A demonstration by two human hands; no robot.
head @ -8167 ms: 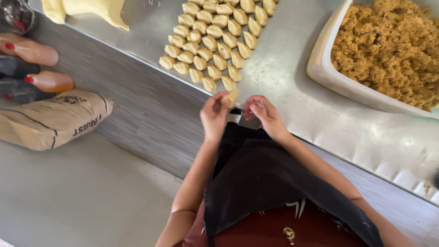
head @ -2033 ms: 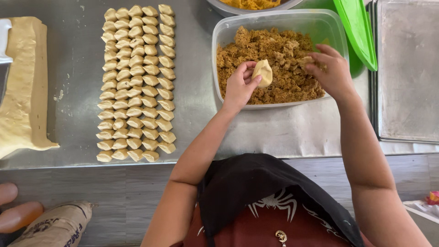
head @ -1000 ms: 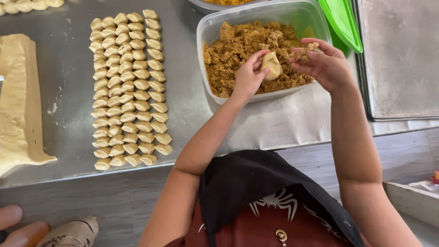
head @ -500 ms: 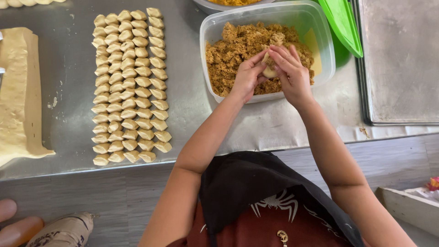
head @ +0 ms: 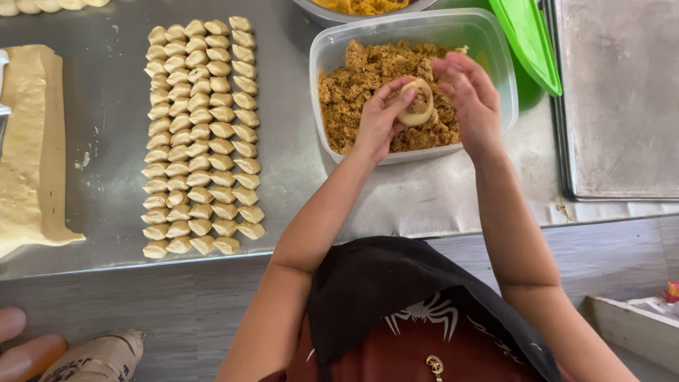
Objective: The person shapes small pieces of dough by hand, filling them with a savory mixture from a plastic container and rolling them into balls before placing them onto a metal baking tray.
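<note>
My left hand (head: 378, 117) cups a small round dough wrapper (head: 419, 104) with brown filling in its middle, held over a clear plastic tub (head: 325, 49) of crumbly brown filling (head: 361, 78). My right hand (head: 470, 95) hovers at the wrapper's right side, fingers curled and touching the filling there. To the left, on the metal tray (head: 106, 106), lie several rows of small folded pastries (head: 201, 138).
A flat sheet of pale dough (head: 28, 148) lies at the tray's left edge. A green lid (head: 530, 39) leans behind the tub, with another metal tray (head: 622, 99) at right. A bowl (head: 364, 7) of yellow filling sits at top. A brown sack (head: 95, 361) lies bottom left.
My right hand took a pinch of filling from the tub and brought it to the wrapper. The wrapper in my left hand now shows filling in its middle.
</note>
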